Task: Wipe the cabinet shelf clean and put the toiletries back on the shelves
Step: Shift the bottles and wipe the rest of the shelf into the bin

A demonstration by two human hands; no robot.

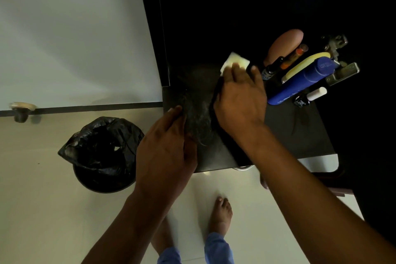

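Note:
The dark cabinet shelf [289, 133] carries a smear of dust and a clump of hair [200, 128] near its front left. My right hand [240, 98] lies flat on the shelf, pressing a pale white-yellow sponge [232, 61] under its fingertips; a dark strip, perhaps a cloth, shows beneath the palm. My left hand [167, 146] rests cupped against the shelf's front left edge beside the hair, with nothing in it. Toiletries are crowded at the shelf's right end: a blue bottle [304, 80], a yellow item [304, 62], a tan bottle [285, 44] and a small dark bottle [271, 69].
A bin lined with a black bag [102, 154] stands on the pale floor, down and left of the shelf. Metal door hinges [342, 70] sit just behind the toiletries. A white panel [75, 34] fills the left side. My bare feet [220, 214] are below the shelf edge.

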